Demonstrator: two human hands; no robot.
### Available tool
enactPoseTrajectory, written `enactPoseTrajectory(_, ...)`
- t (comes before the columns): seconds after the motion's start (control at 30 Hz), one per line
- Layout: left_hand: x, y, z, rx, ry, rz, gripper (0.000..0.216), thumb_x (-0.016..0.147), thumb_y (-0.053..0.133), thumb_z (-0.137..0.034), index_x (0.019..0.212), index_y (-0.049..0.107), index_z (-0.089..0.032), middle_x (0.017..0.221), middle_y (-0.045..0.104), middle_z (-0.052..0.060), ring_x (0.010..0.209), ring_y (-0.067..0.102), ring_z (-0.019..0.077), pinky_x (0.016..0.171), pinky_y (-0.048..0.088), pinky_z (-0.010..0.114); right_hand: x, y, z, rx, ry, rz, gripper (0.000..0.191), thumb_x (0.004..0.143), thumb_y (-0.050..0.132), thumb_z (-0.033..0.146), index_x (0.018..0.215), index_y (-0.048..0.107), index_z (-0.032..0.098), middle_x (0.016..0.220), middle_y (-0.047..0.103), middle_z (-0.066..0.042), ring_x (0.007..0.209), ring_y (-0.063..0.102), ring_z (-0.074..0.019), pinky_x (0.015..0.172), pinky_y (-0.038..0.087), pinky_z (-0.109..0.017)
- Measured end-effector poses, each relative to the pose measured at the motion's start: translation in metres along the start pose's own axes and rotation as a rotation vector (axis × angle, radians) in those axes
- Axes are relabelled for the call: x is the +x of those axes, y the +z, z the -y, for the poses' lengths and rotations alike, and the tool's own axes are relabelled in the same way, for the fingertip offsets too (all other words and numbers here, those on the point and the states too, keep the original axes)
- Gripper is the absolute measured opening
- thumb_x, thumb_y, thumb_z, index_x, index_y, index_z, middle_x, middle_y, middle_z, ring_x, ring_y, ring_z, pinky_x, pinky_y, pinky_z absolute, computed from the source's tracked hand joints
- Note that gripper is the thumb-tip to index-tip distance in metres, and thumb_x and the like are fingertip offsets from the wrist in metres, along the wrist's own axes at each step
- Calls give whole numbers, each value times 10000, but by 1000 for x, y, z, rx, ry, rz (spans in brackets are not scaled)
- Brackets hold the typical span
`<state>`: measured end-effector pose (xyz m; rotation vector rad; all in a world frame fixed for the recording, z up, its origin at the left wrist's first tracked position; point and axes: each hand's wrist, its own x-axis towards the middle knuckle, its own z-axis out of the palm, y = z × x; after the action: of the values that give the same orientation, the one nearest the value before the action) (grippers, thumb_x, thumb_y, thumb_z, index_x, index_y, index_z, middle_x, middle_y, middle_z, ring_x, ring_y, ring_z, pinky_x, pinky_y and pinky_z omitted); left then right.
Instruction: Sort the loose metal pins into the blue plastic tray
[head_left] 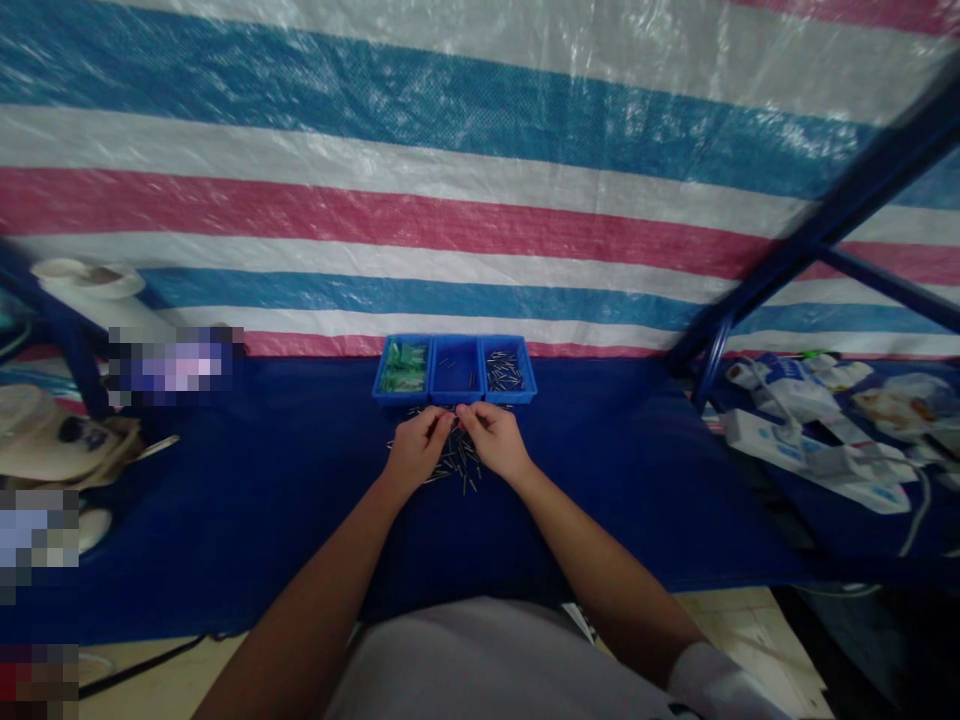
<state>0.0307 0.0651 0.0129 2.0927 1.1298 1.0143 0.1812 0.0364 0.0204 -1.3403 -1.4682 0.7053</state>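
Note:
My left hand [417, 450] and my right hand [496, 440] meet fingertip to fingertip above a loose pile of thin metal pins [463, 468]. Both are closed in a pinch; whatever sits between the fingertips is too small to make out. Just beyond them stands a blue tray [456, 398] with three compartments. Green-and-clear plastic pieces [405, 368] fill the left compartment. A few thin pins lie in the middle one, and many dark metal pins [505, 371] lie in the right one. My hands hide part of the pile.
The blue table [615, 480] runs under everything, with a striped plastic sheet [480, 220] behind it. A blue metal frame [772, 270], power strips [817, 460] and bags are at right. A white pipe-like object [105, 295] and a beige item [52, 440] are at left.

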Motion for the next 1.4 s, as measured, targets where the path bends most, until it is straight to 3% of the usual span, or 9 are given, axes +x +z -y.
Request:
enactPoseTrajectory(0.37,-1,3,3,-19,54,-35,200,877,519,-340,862,643,-184,601,547,-42,520,487,82,535,385,194,1,-1,0,-12,22,8,422,891,468,476,628,584,168,570,515,19,543,458,-110,543,347,-230)
enactPoseTrajectory(0.7,-1,4,5,-4,23,-116,222,847,570,-379,884,705,-206,643,630,-22,543,526,86,579,426,194,0,-1,2,-28,32,16,427,906,441,466,630,579,170,577,546,12,543,482,-112,559,379,-225)
enactPoseTrajectory(0.93,1,7,8,23,-44,-142,240,831,586,-384,956,680,-203,526,503,-70,473,471,71,537,397,183,4,0,-9,56,188,18,488,883,450,528,580,566,164,522,544,8,491,491,-107,510,378,-226)
enactPoseTrajectory(1.0,1,6,7,44,-41,-149,228,847,563,-361,962,672,-197,525,489,-70,474,468,72,538,392,185,7,0,-10,172,240,16,472,860,468,562,675,620,155,575,593,-9,510,528,-117,496,404,-228)
enactPoseTrajectory(1.07,1,5,6,63,-39,-148,222,862,535,-343,953,670,-191,527,489,-66,470,463,73,530,383,187,9,-1,-9,305,223,26,459,846,484,574,934,660,159,795,678,-51,616,599,-136,515,448,-231)
enactPoseTrajectory(1.13,1,4,5,69,-42,-144,226,872,514,-334,950,668,-188,531,501,-61,464,460,74,519,375,189,10,-2,-6,403,181,42,483,864,471,546,1181,583,199,1069,666,-83,756,641,-151,564,488,-240)
enactPoseTrajectory(1.2,0,3,4,65,-45,-140,233,877,503,-332,958,666,-187,535,510,-59,460,456,74,513,373,190,10,-3,-4,420,160,59,452,897,444,486,1244,544,215,1158,640,-90,820,650,-159,602,504,-251)
enactPoseTrajectory(1.27,0,2,3,65,-41,-138,235,880,497,-328,966,666,-189,534,504,-59,457,448,74,516,373,192,8,-3,-4,328,134,63,362,909,449,410,1154,605,194,1066,676,-87,800,651,-163,625,502,-264)
enactPoseTrajectory(1.4,1,1,4,83,-26,-145,228,876,502,-318,963,671,-193,539,495,-56,472,452,79,539,385,197,4,-4,-7,-120,-61,30,179,873,524,242,933,680,176,899,692,-67,826,618,-177,770,472,-314)
